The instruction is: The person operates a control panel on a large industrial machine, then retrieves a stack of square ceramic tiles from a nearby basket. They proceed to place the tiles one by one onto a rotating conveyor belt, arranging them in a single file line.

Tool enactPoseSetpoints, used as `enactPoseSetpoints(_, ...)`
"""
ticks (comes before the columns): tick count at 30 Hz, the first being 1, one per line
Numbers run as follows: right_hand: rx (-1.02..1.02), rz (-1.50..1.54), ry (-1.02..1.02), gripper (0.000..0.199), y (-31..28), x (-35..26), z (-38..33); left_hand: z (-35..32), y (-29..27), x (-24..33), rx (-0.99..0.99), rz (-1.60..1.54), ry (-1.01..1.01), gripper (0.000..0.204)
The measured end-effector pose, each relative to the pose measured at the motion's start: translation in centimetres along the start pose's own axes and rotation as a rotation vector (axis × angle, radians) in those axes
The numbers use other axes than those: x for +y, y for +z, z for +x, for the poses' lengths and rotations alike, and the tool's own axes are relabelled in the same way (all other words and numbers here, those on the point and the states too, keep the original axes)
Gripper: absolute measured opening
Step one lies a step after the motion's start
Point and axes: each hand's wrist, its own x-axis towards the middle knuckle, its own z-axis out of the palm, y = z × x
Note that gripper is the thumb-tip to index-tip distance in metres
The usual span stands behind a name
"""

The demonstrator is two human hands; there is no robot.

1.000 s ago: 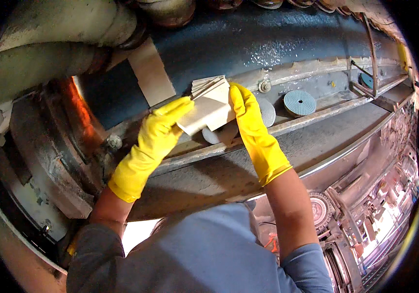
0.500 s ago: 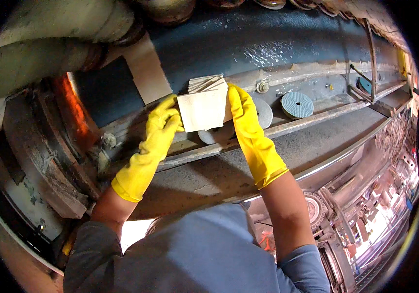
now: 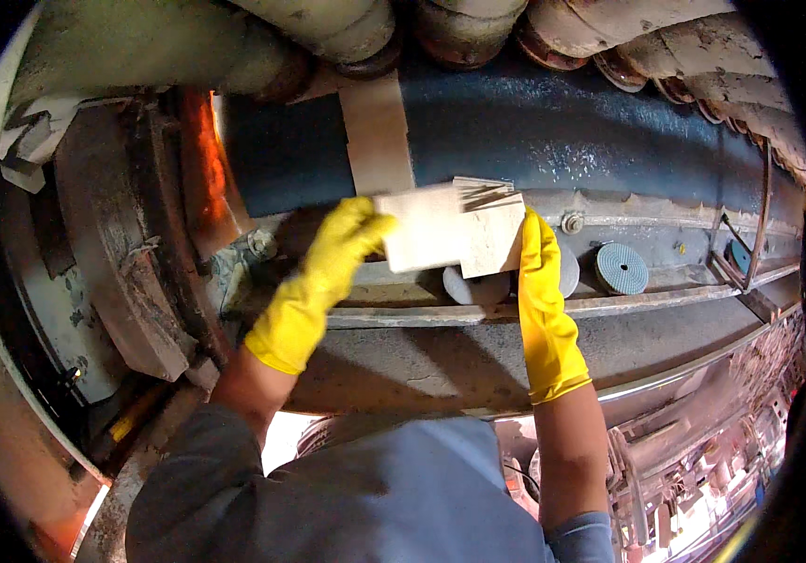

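My right hand [image 3: 542,272], in a yellow rubber glove, grips the right side of a stack of pale square tiles [image 3: 495,242]. Thin edges of several tiles fan out at the top of that stack. My left hand [image 3: 345,242], gloved alike and slightly blurred, pinches the left edge of a single pale tile [image 3: 422,228]. This tile sticks out leftward from the stack and overlaps its front. Beyond my hands runs a dark wet conveyor belt [image 3: 506,136]. A row of beige tiles [image 3: 377,141] lies across it.
Round grey-blue pads [image 3: 622,268] sit on the ledge behind a metal rail [image 3: 403,316]. Thick cylindrical housings [image 3: 469,28] hang over the belt's far side. At left stands a rusty metal frame [image 3: 131,253] with an orange strip [image 3: 204,159]. A bolt [image 3: 572,222] juts from the ledge.
My left hand has drawn one tile leftward, so it now projects from the stack. The stack in my right hand sits further right and lower in view. The whole view has shifted.
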Motion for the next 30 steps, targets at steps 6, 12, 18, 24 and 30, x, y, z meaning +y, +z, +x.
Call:
enactPoseSetpoints(6,0.005,0.011,0.069,0.051,0.3,-0.7,-0.4,6.5,-14.0,-1.1,0.389,-0.058,0.002,0.02)
enactPoseSetpoints(12,0.022,-0.007,0.067,0.05,0.5,-0.7,-0.2,13.1,-19.4,-0.4,0.423,-0.008,-0.042,0.026)
enactPoseSetpoints(18,0.032,0.002,0.08,0.05,0.3,-0.1,-0.2,14.5,-17.4,1.5,0.476,0.183,-0.023,0.032)
enactPoseSetpoints(24,0.006,0.003,0.091,0.05,0.5,-0.6,-0.2,15.8,-18.2,0.6,0.518,0.295,0.143,0.03)
enactPoseSetpoints(30,0.054,-0.006,0.057,0.049,-0.5,1.0,0.0,15.0,-19.9,-1.0,0.483,0.012,0.227,0.029)
